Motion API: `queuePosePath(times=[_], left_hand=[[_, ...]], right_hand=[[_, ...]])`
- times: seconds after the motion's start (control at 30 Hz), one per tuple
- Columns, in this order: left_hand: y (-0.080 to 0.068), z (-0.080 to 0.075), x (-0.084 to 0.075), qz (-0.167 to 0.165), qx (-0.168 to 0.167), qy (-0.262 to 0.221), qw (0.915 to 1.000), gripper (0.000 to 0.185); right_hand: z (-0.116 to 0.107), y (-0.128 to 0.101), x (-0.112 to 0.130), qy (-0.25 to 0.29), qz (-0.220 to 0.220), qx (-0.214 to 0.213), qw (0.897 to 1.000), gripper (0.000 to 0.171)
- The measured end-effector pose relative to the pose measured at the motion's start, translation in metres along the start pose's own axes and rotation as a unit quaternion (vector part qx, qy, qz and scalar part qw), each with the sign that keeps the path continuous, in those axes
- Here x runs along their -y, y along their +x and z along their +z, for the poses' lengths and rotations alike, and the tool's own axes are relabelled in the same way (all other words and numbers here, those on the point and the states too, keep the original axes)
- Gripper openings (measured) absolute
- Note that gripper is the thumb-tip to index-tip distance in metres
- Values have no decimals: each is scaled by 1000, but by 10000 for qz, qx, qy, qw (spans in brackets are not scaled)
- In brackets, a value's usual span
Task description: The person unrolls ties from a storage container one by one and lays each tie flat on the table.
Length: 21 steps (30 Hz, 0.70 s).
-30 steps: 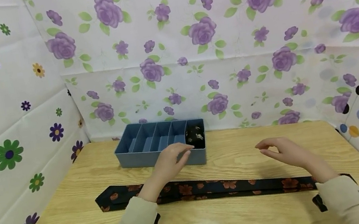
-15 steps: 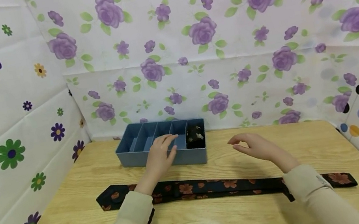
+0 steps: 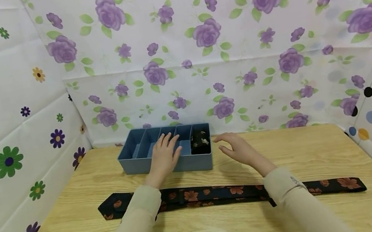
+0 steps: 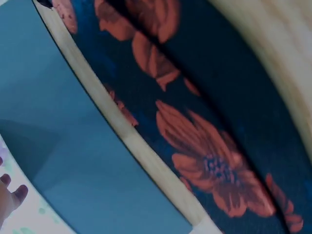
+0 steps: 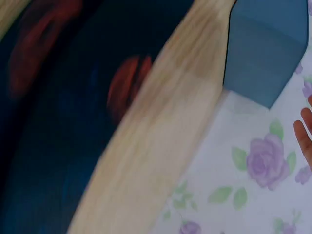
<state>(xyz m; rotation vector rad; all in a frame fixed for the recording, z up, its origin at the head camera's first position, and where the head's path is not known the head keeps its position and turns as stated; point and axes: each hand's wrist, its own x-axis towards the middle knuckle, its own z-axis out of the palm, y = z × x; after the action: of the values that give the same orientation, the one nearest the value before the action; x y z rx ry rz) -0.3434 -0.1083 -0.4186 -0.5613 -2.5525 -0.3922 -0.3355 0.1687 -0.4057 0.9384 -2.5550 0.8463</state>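
Organizer [image 3: 131, 165] sits at the far edge of the table [image 3: 326, 149], close to the flowered back wall, and both of my hands are up at it. It is a low blue tray split by dividers into narrow side-by-side slots running front to back; I judge that layout is meant to take one rolled item per slot, since the rightmost slot already holds a dark roll [image 3: 201, 141] tucked down between its walls. My left hand [image 3: 163, 157] lies over the middle slots with fingers straight and slightly spread, holding nothing; whether the fingertips rest on the dividers or float just above them I cannot tell from the head view. My right hand [image 3: 238, 150] hangs just beside the tray's right end wall, fingers loosely extended and empty, apart from the tray as far as I can see. With one hand on top and one at the end, I read this as bracing or squaring the tray. Nearer to me, a dark tie [image 3: 222, 193] with orange flowers is stretched flat across the table from left to right, parallel to the tray's front and separated from it by a strip of bare wood; both sleeves pass over it. The left wrist view shows that same strip of wood between the tie [image 4: 209, 146] and the blue wall [image 4: 73, 146].
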Motion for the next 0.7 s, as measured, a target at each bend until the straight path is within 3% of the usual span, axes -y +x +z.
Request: queuePosePath(times=[0.13, 0.37, 0.53, 0.7], left_hand=[[3, 6, 5, -391, 186, -92, 9990, 45], [6, 11, 9, -948, 752, -17, 9926, 57], [6, 14, 7, -1000, 972, 167, 9901, 52], [2, 15, 6, -973, 946, 302, 9903, 48]], right_hand=[[11, 9, 1, 185, 63, -215, 9996, 27], [22, 28, 8, 9, 154, -464, 9988, 29], [33, 32, 7, -67, 272, -555, 9981, 28], [41, 36, 8, -193, 446, -474, 9977, 28]])
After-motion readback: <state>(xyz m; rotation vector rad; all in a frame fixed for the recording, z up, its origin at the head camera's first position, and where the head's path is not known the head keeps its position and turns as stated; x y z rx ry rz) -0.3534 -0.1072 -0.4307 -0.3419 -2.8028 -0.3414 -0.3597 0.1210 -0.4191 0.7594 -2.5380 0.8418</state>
